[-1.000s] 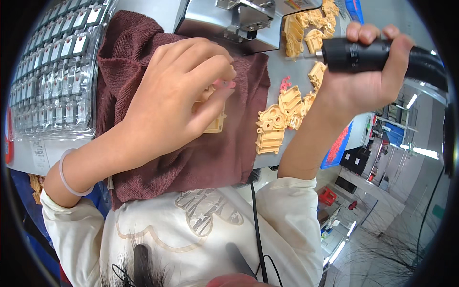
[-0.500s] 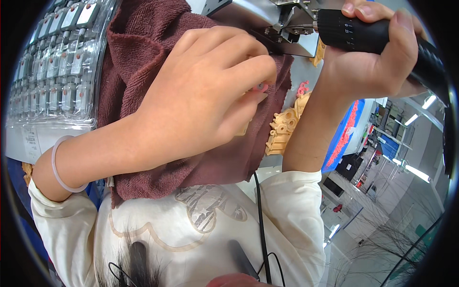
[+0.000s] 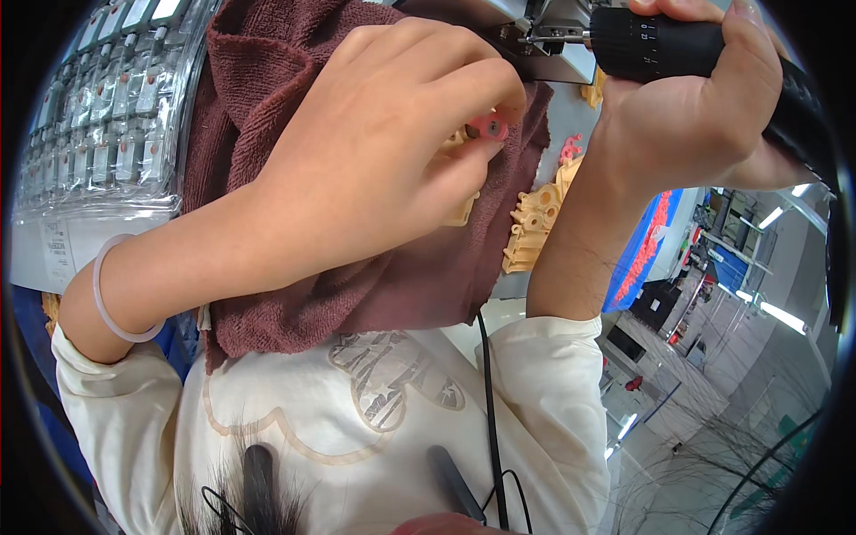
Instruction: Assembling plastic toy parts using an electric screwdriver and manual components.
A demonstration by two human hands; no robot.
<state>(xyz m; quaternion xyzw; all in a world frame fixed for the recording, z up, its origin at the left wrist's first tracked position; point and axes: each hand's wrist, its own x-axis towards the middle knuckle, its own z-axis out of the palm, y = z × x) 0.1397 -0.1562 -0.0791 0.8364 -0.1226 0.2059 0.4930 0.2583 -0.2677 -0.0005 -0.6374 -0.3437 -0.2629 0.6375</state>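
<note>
My left hand (image 3: 383,152) is closed around a pale yellow moulded plastic part (image 3: 461,212), above a maroon towel. A pink plastic piece (image 3: 490,127) with a dark centre shows between thumb and forefinger; my fingers hide most of the yellow part. At the upper right my right hand (image 3: 704,120) grips a black electric screwdriver (image 3: 655,45) lying roughly level, its bit pointing left. The bit's tip is at the metal bracket of a small machine (image 3: 557,64); whether it touches cannot be made out.
The maroon towel (image 3: 392,294) covers the work surface. Clear plastic trays of grey-white parts (image 3: 116,116) stand at the left. More yellow mouldings (image 3: 539,218) and a pink piece (image 3: 571,147) lie beside my right forearm. Beyond is a blue tray (image 3: 637,267) of pink parts. A black cable (image 3: 489,401) hangs down in front.
My left hand has turned slightly and moved up a little, so the pink piece shows more fully. More of the screwdriver's bit is visible beside the metal bracket.
</note>
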